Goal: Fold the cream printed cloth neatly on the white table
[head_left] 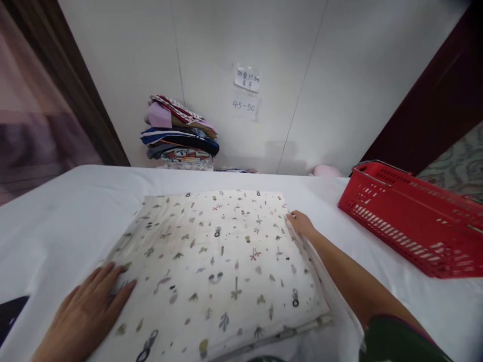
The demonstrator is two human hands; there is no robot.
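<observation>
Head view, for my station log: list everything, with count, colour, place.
cloth: one, printed white, on table
table: one, white, centre
basket: one, red, right
fabric stack: one, multicoloured, back
notes: two, white, wall
wall: one, white, back
curtain: one, pink, left
unclear thing: one, black, left
round thing: one, pink, back
panel: one, maroon, right
patterned surface: one, grey, right
left hand: one, bare, on cloth
right hand: one, bare, cloth's edge
sleeve: one, green, lower right

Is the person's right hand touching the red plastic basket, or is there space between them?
Apart: the head view shows white tablecloth between the right hand and the red plastic basket.
</observation>
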